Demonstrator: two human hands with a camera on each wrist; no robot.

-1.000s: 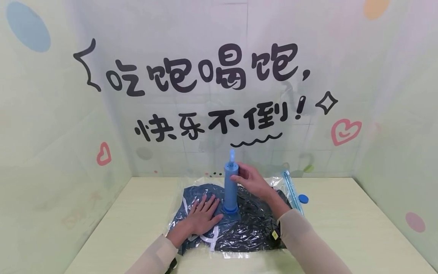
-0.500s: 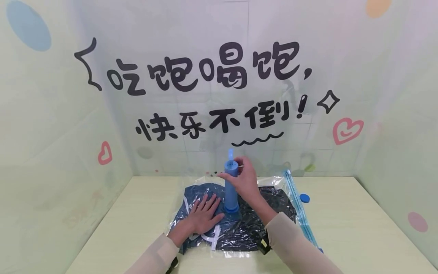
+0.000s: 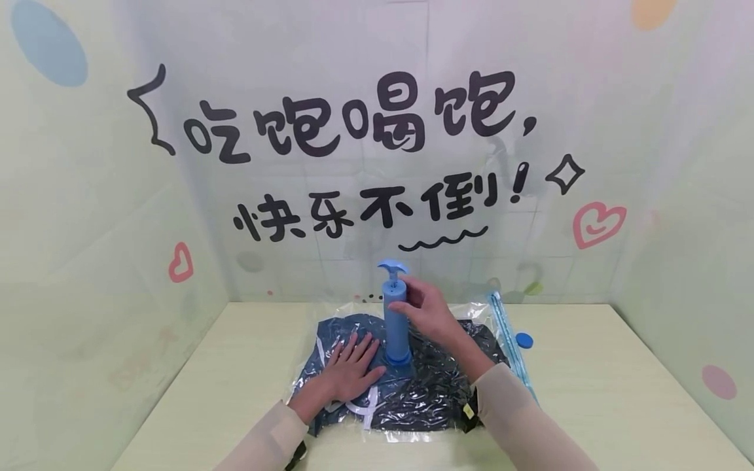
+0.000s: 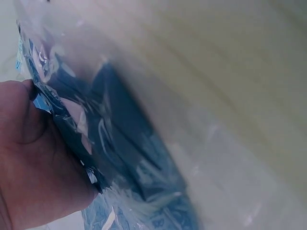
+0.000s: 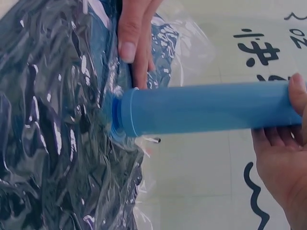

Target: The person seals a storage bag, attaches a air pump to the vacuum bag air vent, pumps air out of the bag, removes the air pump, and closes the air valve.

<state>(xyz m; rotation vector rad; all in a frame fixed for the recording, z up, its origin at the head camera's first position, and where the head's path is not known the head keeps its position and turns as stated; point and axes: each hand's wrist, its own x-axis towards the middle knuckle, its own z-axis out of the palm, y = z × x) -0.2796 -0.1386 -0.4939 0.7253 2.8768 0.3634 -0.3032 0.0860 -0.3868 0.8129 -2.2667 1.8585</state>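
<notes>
A blue hand pump [image 3: 396, 333] stands upright on the valve of a clear vacuum storage bag [image 3: 406, 437], its T-shaped handle [image 3: 393, 266] at the top. Inside the bag lie wrinkled dark blue cloth [image 3: 347, 324] and black cloth [image 3: 436, 399]. My right hand [image 3: 432, 315] holds the upper barrel, thumb in front and fingers behind; the right wrist view shows this grip on the barrel [image 5: 206, 108] too. Left of the pump, my left hand [image 3: 349, 373] rests flat on the bag with fingers spread. In the left wrist view, its palm side [image 4: 43, 163] lies against the plastic.
The bag's light blue zip edge [image 3: 509, 340] runs along its right side. Beyond it, a small blue cap [image 3: 523, 340] lies on the pale wooden table [image 3: 618, 392]. A printed fabric wall [image 3: 353, 275] rises behind the table, with further panels at both sides.
My right hand has turned and brought its thumb back against the barrel. The pump's handle has swung from edge-on to broadside. My left hand stays in place.
</notes>
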